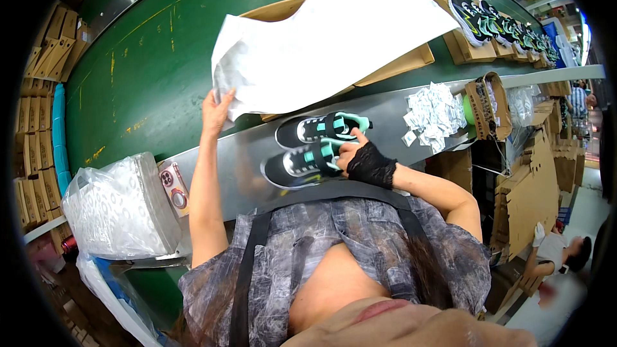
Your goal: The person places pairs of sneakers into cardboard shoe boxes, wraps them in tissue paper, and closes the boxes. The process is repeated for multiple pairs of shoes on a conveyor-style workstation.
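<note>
A large white sheet of paper (321, 38) lies over an open cardboard box (402, 64) on the green conveyor belt. My left hand (217, 110) pinches the sheet's near left corner between thumb and fingers. Closer to me, on a metal ledge, two black sneakers with mint-green lining lie side by side, toes to the left: the far sneaker (315, 128) and the near sneaker (297, 166). My right hand (361, 156), in a black fingerless lace glove, has its fingers closed at the near sneaker's collar. Its index finger reaches toward the far sneaker's heel.
Small white packets (436, 115) are heaped right of the sneakers, beside a small cardboard box (490, 106). At left sit plastic-wrapped paper (128, 205) and a phone (173, 188). More sneakers (472, 22) stand on boxes down the belt. Another person (556, 250) is at the lower right.
</note>
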A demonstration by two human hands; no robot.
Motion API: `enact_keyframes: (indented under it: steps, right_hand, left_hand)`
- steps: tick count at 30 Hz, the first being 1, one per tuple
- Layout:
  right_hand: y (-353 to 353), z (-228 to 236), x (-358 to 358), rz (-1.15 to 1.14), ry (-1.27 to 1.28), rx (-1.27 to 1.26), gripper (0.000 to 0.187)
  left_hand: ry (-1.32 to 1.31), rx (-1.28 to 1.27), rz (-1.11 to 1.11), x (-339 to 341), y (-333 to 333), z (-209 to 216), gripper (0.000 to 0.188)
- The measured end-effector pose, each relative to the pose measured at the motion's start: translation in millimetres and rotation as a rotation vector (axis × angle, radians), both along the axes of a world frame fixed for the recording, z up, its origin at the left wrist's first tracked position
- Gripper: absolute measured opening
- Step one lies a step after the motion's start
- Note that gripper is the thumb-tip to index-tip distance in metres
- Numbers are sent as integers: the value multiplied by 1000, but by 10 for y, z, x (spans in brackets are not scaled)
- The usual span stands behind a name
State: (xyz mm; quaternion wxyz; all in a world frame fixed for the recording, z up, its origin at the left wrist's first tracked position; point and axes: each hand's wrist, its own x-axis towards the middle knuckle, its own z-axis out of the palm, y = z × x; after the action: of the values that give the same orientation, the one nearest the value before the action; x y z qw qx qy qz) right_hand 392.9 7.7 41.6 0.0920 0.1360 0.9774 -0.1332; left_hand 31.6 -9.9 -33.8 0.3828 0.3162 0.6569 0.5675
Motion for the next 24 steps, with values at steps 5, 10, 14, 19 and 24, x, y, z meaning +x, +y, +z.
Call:
enact_keyframes:
  steps: [5,10,14,19,24]
  right_hand:
    - [628,791,-552,-447,607,-723,29]
    - [1452,46,-1144,-819,469,-192,41]
    - [1409,-862,-1648,-886,558,-911,38]
    - [942,-435,-1701,-188,470,-15,37]
    - [1452,-555,-645,-603,396,392,45]
  left_hand:
    - [387,20,14,-540,-347,383,18]
    - [166,-20,-90,-492,-275,1173,26]
    - [-206,66,-275,-35,108,1462,38]
    - [-535,189,-471,368,585,951,67]
    - [1014,-87,-173,467,719,458,54]
